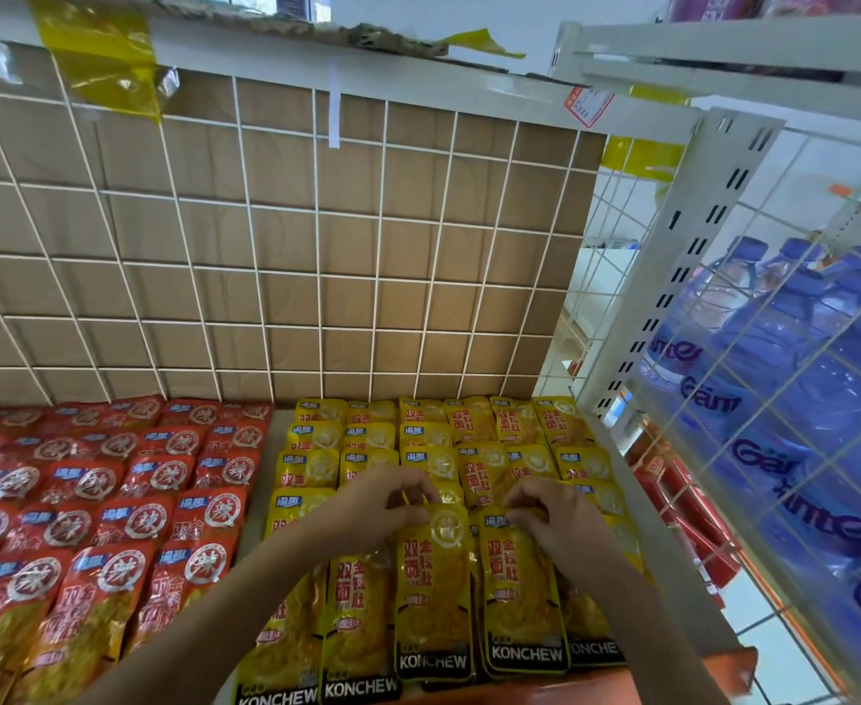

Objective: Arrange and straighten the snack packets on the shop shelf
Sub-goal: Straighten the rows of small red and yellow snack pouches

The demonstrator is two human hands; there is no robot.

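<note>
Rows of yellow snack packets (367, 435) lie overlapping on the right half of the shelf (258, 511). Rows of red snack packets (113, 501) fill the left half. My left hand (382, 506) pinches the top edge of a front yellow packet (433, 592). My right hand (550, 516) pinches the top edge of the yellow packet beside it (520, 597). Both packets lie flat, label up, in the front row with KONCHEW at their lower ends. My forearms cover parts of the front packets.
A white wire grid backed with cardboard (275, 236) rises behind the packets. On the right, a white slotted upright (672, 277) and a wire side panel (794, 399) hold back packs of blue water bottles (784, 358). An orange shelf edge (723, 669) runs along the front.
</note>
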